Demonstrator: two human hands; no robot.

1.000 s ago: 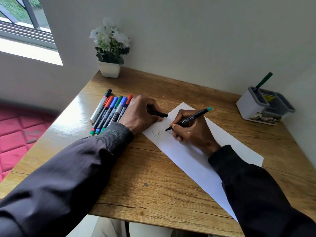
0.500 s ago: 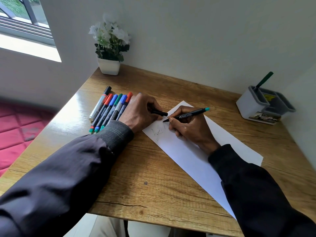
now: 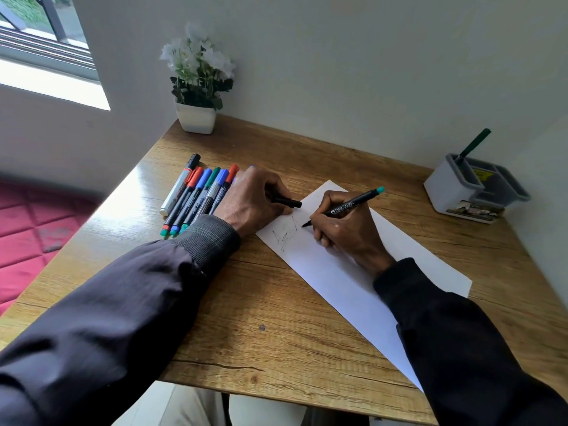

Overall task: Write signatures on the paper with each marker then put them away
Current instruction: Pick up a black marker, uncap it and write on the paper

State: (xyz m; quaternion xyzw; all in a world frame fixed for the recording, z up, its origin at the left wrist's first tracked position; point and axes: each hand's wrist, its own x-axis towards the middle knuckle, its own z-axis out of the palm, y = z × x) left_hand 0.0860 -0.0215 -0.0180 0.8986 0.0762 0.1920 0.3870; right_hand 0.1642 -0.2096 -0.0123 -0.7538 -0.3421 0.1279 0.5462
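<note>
A white sheet of paper (image 3: 344, 281) lies slanted across the wooden table (image 3: 270, 327). My right hand (image 3: 344, 232) grips a black marker with a teal end (image 3: 350, 205), its tip touching the paper beside a dark scribbled signature (image 3: 284, 238). My left hand (image 3: 252, 201) rests at the paper's left corner and holds the black marker cap (image 3: 287, 202). Several markers (image 3: 199, 195) with red, blue and green caps lie in a row left of my left hand.
A grey and white pen holder (image 3: 455, 192) with a green pen (image 3: 475, 144) in it stands at the back right by the wall. A white pot of white flowers (image 3: 196, 118) sits at the back left corner. Red padded flooring lies beyond the table's left edge.
My right hand moved the marker up and to the right across the paper, adding a new stroke next to the first scribble. My left hand stayed put with the cap.
</note>
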